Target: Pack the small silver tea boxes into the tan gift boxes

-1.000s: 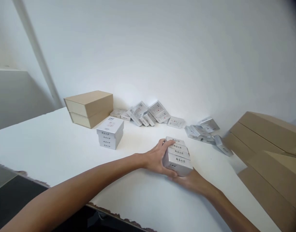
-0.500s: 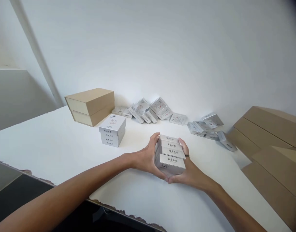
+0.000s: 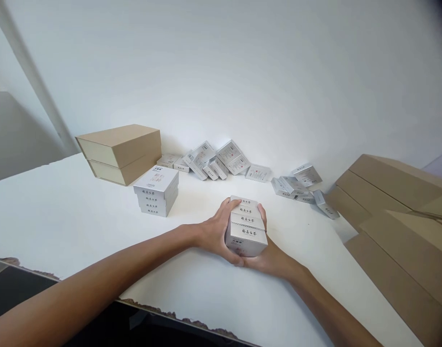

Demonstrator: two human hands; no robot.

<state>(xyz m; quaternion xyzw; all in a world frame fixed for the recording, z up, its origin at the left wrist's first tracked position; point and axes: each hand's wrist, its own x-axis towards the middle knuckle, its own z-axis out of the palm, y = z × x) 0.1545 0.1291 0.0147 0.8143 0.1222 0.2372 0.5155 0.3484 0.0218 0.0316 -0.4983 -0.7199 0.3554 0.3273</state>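
Note:
Both my hands are closed around a row of several small silver-white boxes [image 3: 247, 220] with dark lettering on their upward sides. My left hand [image 3: 215, 233] grips the row's left side, its index finger reaching over the far top edge. On the right side my right hand [image 3: 269, 255] presses in, fingers partly hidden behind the boxes. The two thumbs almost meet at the near face. To the left stands a stack of similar boxes [image 3: 156, 190], lying flat one on another.
Two beige cartons [image 3: 122, 152] are stacked at the back left. Loose silver boxes [image 3: 202, 159] lean in a pile along the wall, with another group [image 3: 295, 185] farther right. Open brown cardboard cartons [image 3: 397, 231] occupy the right side. The white table [image 3: 192, 284] has a chipped front edge.
The held boxes are now pressed closer together into an even row. My left index finger has come over the top. The view has shifted slightly, moving everything a little left.

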